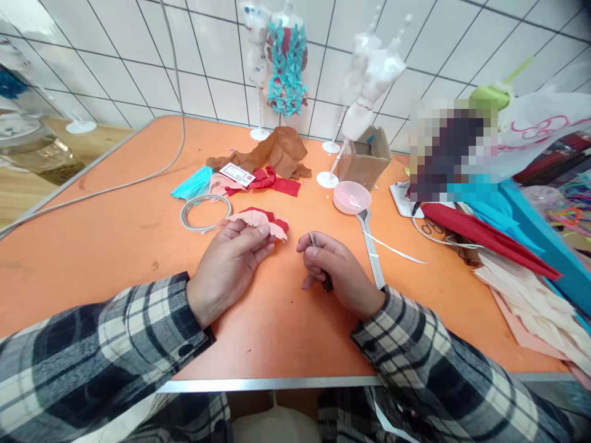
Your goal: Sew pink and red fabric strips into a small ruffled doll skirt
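The orange counter [115, 246] carries a tape ring [205, 212], pink scraps [258, 218], red scraps [279, 183], a bowl [351, 197], a box [369, 161] and stacked fabric [530, 295].

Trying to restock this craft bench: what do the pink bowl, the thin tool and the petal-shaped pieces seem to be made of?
Pink bowl: likely plastic, smooth and slightly translucent with a soft sheen.
Thin tool in the right hand: probably metal, since its tip glints silver; the lower end looks dark.
Petal-shaped pieces at the left hand: matte fabric or felt, with soft wavy edges.
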Motion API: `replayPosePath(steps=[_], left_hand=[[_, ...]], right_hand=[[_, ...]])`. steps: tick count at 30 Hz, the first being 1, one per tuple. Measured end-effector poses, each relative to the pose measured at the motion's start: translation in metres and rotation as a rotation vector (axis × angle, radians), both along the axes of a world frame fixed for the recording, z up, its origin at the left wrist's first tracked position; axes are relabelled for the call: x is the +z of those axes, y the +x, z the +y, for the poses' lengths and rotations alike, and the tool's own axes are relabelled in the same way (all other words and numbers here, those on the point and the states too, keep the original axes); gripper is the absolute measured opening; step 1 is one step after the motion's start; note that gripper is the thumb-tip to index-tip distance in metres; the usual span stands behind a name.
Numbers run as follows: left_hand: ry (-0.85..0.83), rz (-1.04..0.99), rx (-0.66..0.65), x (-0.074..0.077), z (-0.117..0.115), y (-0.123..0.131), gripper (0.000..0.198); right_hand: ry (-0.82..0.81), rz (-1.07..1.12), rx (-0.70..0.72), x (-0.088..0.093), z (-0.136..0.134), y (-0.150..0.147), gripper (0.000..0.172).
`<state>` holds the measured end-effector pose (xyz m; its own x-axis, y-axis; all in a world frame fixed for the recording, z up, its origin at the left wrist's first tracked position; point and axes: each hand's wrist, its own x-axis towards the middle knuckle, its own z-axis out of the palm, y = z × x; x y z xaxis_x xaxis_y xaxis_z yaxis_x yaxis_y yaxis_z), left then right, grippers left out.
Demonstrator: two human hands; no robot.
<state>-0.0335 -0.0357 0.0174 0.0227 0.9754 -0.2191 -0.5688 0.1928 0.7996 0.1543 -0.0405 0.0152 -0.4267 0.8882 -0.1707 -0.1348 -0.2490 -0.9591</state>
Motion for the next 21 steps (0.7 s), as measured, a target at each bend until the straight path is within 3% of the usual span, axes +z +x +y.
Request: replayPosePath(steps=[4,9,14,17,21], left_hand=[[0.034,-0.002,-0.108,-0.0023,-0.0039,0.0011,0.021],[-0.002,0.022,-0.186,-0.0046,-0.0054,0.0047,0.023],[-0.058,0.004,-0.171,-0.0048,-0.0043,0.0035,0.022],[-0.073,-0.050,-0.262,-0.0050,-0.0049,0.0029,0.017],[-0.096,-0.010,-0.405,-0.0050,-0.0064,0.0029,0.029]], right_hand=[[-0.150,0.057,-0.018,0.0020,0.0026,0.0002,0.049],[-0.183,0.075,-0.059,0.0001,0.0039,-0.0031,0.049],[-0.148,0.049,-0.135,-0.0005,0.0055,-0.0029,0.047],[-0.087,0.017,-0.112,0.0001,0.0055,-0.0017,0.044],[0.039,-0.040,-0.007,0.0008,0.0053,-0.0003,0.040]])
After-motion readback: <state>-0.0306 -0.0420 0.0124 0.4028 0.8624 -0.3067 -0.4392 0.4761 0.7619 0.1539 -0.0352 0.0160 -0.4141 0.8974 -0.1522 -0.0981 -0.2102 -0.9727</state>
